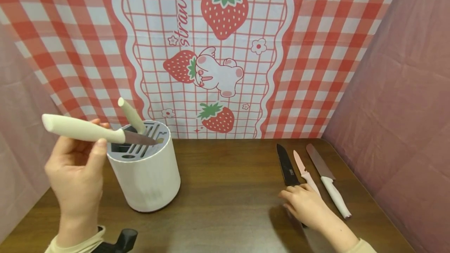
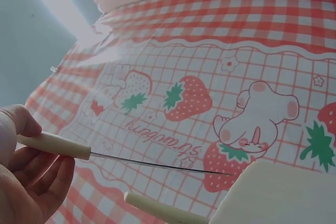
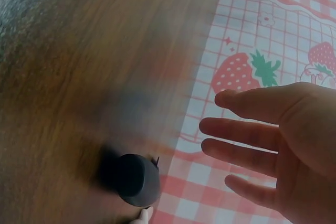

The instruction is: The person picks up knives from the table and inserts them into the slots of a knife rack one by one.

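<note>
My left hand (image 1: 75,175) pinches the cream handle of a knife (image 1: 84,129) between thumb and fingers. The blade points right, its tip over the slotted top of a white round knife block (image 1: 149,184). Another cream-handled utensil (image 1: 131,114) stands in the block, its lower part hidden in a slot. On the right, my right hand (image 1: 304,206) hovers above the handle end of a black knife (image 1: 286,165) lying on the table. The right wrist view shows its fingers (image 3: 241,132) extended, apart from the black handle (image 3: 139,179).
Beside the black knife lie a small pink knife (image 1: 310,180) and a broad-bladed knife with a white handle (image 1: 335,198). A brown wooden table (image 1: 218,198) lies under everything. Behind it hangs a checked strawberry cloth (image 1: 225,85), with pink fabric (image 1: 397,108) at the right side.
</note>
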Action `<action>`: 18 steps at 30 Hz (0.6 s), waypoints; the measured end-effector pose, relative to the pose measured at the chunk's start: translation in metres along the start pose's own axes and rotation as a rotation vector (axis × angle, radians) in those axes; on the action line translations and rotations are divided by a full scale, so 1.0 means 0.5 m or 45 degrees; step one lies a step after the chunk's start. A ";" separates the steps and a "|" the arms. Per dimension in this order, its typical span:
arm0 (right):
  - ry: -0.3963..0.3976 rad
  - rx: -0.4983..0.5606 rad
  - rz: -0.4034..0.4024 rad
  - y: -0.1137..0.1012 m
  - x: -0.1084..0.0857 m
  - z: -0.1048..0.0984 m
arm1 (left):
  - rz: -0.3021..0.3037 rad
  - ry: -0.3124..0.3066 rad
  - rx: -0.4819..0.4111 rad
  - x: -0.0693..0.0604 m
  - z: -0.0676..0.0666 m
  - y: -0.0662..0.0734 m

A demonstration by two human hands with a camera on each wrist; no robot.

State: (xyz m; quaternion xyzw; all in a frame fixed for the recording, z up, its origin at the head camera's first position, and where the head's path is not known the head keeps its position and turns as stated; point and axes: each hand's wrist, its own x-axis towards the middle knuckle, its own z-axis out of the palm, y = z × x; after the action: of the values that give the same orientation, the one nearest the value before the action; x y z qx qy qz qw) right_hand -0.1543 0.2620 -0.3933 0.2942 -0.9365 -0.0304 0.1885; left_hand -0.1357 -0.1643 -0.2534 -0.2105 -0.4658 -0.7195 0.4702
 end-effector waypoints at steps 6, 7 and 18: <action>-0.030 -0.007 0.031 0.005 -0.007 0.003 | 0.014 0.015 0.036 0.008 -0.002 -0.004; -0.036 -0.009 0.031 0.006 -0.008 0.004 | 0.015 0.019 0.050 0.009 -0.002 -0.005; -0.060 0.003 0.068 0.009 -0.016 0.007 | 0.013 0.015 0.708 0.005 -0.013 -0.029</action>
State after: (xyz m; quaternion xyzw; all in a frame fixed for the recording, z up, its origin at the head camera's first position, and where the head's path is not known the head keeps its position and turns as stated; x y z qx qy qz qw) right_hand -0.1518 0.2701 -0.3986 0.2685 -0.9482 -0.0313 0.1669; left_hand -0.1485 -0.1696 -0.2614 -0.0715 -0.6415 -0.5629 0.5162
